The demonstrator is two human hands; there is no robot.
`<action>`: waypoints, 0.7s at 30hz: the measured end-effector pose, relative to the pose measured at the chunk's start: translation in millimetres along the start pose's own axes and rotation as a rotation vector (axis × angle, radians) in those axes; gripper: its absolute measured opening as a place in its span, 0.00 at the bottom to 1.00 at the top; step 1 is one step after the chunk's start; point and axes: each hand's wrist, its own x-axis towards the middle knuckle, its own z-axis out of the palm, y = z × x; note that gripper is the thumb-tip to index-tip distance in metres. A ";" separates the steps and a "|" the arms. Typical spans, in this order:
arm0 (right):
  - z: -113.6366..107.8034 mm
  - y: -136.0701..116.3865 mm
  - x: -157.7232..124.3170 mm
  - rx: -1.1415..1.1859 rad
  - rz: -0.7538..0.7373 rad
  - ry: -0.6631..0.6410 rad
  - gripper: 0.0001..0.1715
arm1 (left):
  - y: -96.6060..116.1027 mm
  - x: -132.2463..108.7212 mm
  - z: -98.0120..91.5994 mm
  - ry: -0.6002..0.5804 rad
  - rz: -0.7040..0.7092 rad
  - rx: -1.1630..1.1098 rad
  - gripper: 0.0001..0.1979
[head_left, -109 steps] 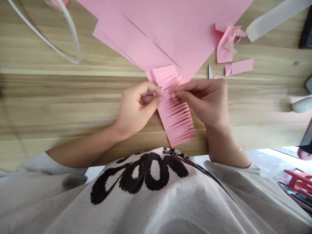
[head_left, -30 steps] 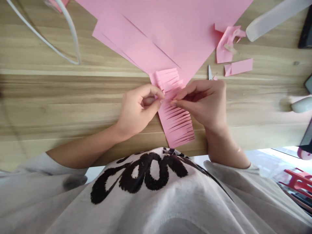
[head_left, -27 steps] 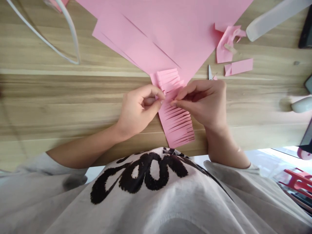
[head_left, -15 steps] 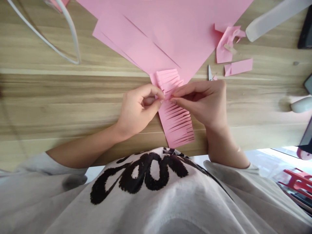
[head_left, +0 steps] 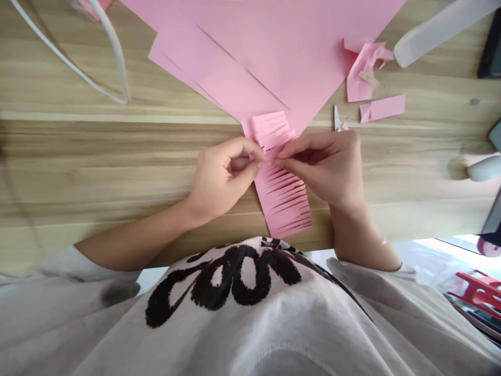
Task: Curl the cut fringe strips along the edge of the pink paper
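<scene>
A pink paper strip (head_left: 279,211) with a row of cuts along its right side lies on the wooden table in front of me. Its upper fringes are folded over to the left, while the lower ones lie flat. From the left, my left hand (head_left: 225,177) pinches at the strip's middle, thumb and forefinger closed by the fold line. My right hand (head_left: 326,164) pinches a fringe of the strip between thumb and forefinger, close beside the left fingertips. The exact bit of paper between the fingers is partly hidden.
Large pink paper sheets (head_left: 254,52) lie beyond the strip. At right are crumpled pink scraps (head_left: 360,73), a small pink piece (head_left: 385,108) and a scissor-like metal tip (head_left: 337,119) partly behind my hand. A white cable (head_left: 121,68) loops at upper left; a whitish tube-like object (head_left: 434,36) lies upper right.
Both hands stay nearly in place. My right fingertips have shifted very slightly to the right, and the strip has barely moved.
</scene>
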 end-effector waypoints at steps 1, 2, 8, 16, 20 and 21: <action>0.1 -0.2 0.1 0.001 0.001 -0.004 0.08 | 0.5 0.2 -0.1 -0.002 -0.002 0.009 0.07; 0.2 -0.4 0.1 0.002 0.002 -0.008 0.08 | 0.8 0.3 -0.2 0.000 0.004 0.010 0.07; 0.0 -1.2 0.2 0.030 -0.032 -0.008 0.09 | -0.1 0.8 0.1 0.015 0.040 -0.014 0.08; 1.1 -1.1 -0.2 0.028 0.000 -0.003 0.09 | 0.3 0.8 0.5 0.034 0.056 -0.002 0.07; 1.0 -1.6 0.1 0.004 -0.016 -0.002 0.09 | 1.5 0.2 0.3 0.010 0.046 0.022 0.08; 1.2 -1.5 0.2 0.004 -0.021 -0.005 0.10 | 2.2 0.0 0.2 0.008 0.044 0.034 0.08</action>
